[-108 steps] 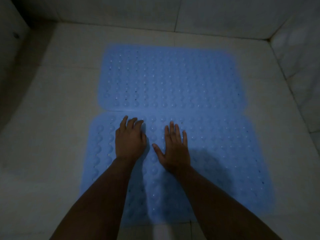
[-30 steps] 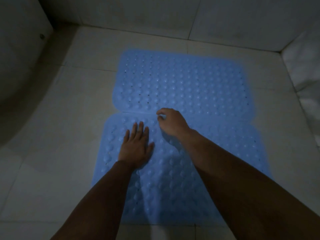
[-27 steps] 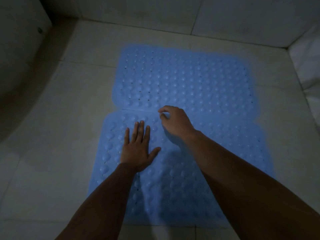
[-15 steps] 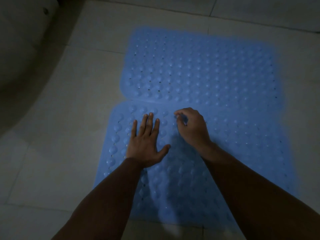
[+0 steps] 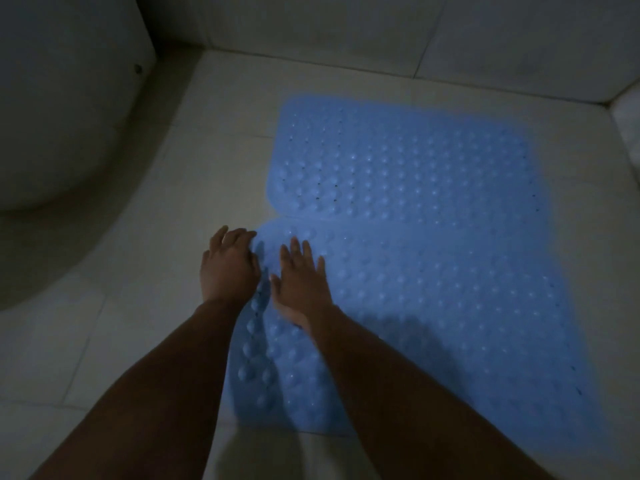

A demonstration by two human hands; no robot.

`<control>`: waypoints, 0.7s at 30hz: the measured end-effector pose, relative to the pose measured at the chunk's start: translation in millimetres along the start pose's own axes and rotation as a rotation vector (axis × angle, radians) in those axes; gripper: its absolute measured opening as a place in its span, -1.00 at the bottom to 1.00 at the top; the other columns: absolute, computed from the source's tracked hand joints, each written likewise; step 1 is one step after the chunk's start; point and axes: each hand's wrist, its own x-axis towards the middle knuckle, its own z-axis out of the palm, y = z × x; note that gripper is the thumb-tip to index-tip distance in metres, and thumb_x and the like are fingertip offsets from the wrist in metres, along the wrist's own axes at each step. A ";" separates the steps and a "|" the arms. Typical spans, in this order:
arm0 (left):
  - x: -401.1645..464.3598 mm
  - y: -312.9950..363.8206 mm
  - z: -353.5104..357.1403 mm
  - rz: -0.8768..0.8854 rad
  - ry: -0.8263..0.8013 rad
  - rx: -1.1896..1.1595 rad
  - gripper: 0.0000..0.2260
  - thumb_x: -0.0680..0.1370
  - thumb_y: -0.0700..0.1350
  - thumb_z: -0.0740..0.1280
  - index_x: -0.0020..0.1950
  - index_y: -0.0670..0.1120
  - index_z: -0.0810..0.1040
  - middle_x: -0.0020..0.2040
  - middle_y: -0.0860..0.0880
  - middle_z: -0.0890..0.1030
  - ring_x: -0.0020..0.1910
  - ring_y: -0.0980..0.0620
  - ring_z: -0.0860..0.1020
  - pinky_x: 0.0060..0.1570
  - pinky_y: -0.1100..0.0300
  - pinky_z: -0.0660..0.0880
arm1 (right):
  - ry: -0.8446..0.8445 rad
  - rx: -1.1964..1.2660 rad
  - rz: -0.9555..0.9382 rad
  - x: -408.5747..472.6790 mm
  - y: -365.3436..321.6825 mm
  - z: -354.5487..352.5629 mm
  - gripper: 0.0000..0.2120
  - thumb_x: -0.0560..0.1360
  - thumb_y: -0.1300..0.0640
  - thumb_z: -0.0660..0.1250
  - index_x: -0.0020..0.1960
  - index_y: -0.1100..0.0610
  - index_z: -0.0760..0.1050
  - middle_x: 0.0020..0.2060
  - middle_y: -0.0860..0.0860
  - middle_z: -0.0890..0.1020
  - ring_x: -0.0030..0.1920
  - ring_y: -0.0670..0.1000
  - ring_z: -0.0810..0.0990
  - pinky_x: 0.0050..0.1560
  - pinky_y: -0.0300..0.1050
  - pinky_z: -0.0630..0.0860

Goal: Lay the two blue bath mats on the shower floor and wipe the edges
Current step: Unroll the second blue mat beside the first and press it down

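Observation:
Two light blue bath mats with raised bumps lie flat on the pale tiled shower floor. The far mat [image 5: 398, 161] and the near mat [image 5: 443, 292] meet edge to edge along a seam. My left hand [image 5: 229, 266] rests palm down over the near mat's left edge by its far left corner, fingers slightly bent, holding nothing that I can see. Just to its right, my right hand [image 5: 302, 280] lies flat on the near mat with its fingers straight. Both forearms cover part of the near mat's left side.
A large white rounded fixture [image 5: 52, 116] bulges in at the left, with dark shadow under it. Tiled walls close the back [image 5: 346, 32] and the right corner [image 5: 628, 112]. Bare floor tiles [image 5: 173, 202] lie between the fixture and the mats.
Both hands have moved left to the near mat's far left corner. My right hand went from a pinch at the seam to lying flat. The view has swung left.

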 end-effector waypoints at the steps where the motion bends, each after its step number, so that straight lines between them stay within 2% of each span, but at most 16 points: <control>1: -1.5 -7.4 2.1 -0.002 0.004 0.010 -0.61 0.52 -0.18 0.23 0.32 -0.10 0.58 0.32 -0.11 0.59 0.47 -0.23 0.37 0.22 -0.21 0.49 | 0.042 -0.042 0.000 -3.5 -3.7 14.1 -0.35 0.64 -0.15 0.00 0.63 0.15 0.03 0.64 0.12 -0.06 0.63 0.15 -0.16 0.56 0.32 -0.11; 5: -4.4 -22.1 10.8 -0.003 0.008 0.047 -0.60 0.54 -0.20 0.29 0.39 -0.08 0.53 0.40 -0.10 0.53 0.52 -0.20 0.31 0.25 -0.22 0.46 | 0.240 -0.130 -0.024 -11.3 0.6 37.8 -0.27 0.63 -0.28 -0.08 0.63 0.18 0.04 0.64 0.12 -0.05 0.63 0.13 -0.17 0.55 0.32 -0.10; 7: -4.1 -31.6 14.4 -0.004 0.001 0.055 -0.60 0.56 -0.16 0.23 0.40 -0.07 0.51 0.43 -0.10 0.50 0.54 -0.19 0.28 0.28 -0.22 0.44 | 0.259 -0.137 -0.033 -8.5 -0.8 41.2 -0.24 0.62 -0.32 -0.09 0.63 0.17 0.03 0.64 0.11 -0.06 0.63 0.12 -0.17 0.56 0.32 -0.09; 11: -1.8 -40.0 12.8 0.004 -0.003 0.050 -0.61 0.58 -0.15 0.22 0.41 -0.08 0.51 0.45 -0.11 0.49 0.55 -0.20 0.27 0.29 -0.23 0.43 | 0.149 -0.093 -0.018 -3.9 -2.6 39.1 -0.20 0.60 -0.35 -0.10 0.64 0.14 -0.06 0.64 0.08 -0.13 0.63 0.08 -0.23 0.56 0.30 -0.18; 15: 7.6 -30.6 -3.6 0.020 -0.001 0.035 -0.60 0.58 -0.19 0.27 0.43 -0.09 0.51 0.46 -0.12 0.48 0.56 -0.21 0.27 0.31 -0.26 0.41 | -0.103 0.006 0.031 5.2 -7.5 11.6 -0.27 0.61 -0.29 -0.07 0.64 0.08 -0.09 0.63 0.02 -0.20 0.62 0.04 -0.27 0.57 0.27 -0.22; 17: 9.9 -22.7 -9.3 0.041 -0.009 0.030 -0.59 0.58 -0.16 0.23 0.44 -0.09 0.50 0.47 -0.13 0.47 0.56 -0.21 0.26 0.31 -0.25 0.42 | -0.219 0.076 0.063 22.5 -10.8 -13.8 -0.36 0.63 -0.19 0.01 0.61 0.10 0.09 0.64 0.04 -0.03 0.63 0.08 -0.07 0.58 0.24 -0.05; 19: 4.7 -10.9 -12.9 0.060 -0.022 0.019 -0.55 0.56 -0.10 0.16 0.44 -0.11 0.50 0.48 -0.14 0.46 0.56 -0.20 0.26 0.29 -0.23 0.43 | -0.278 0.184 0.064 38.5 -9.8 -51.8 -0.48 0.64 -0.04 0.12 0.54 0.15 0.29 0.59 0.10 0.22 0.57 0.12 0.21 0.54 0.07 0.17; 21: -4.9 -1.9 -5.3 0.103 -0.063 0.006 -0.50 0.55 -0.04 0.10 0.45 -0.13 0.49 0.49 -0.17 0.45 0.57 -0.21 0.26 0.31 -0.23 0.44 | -0.234 0.269 0.069 48.3 -3.7 -85.2 -0.53 0.63 0.08 0.19 0.52 0.16 0.36 0.54 0.11 0.34 0.52 0.12 0.32 0.51 -0.06 0.23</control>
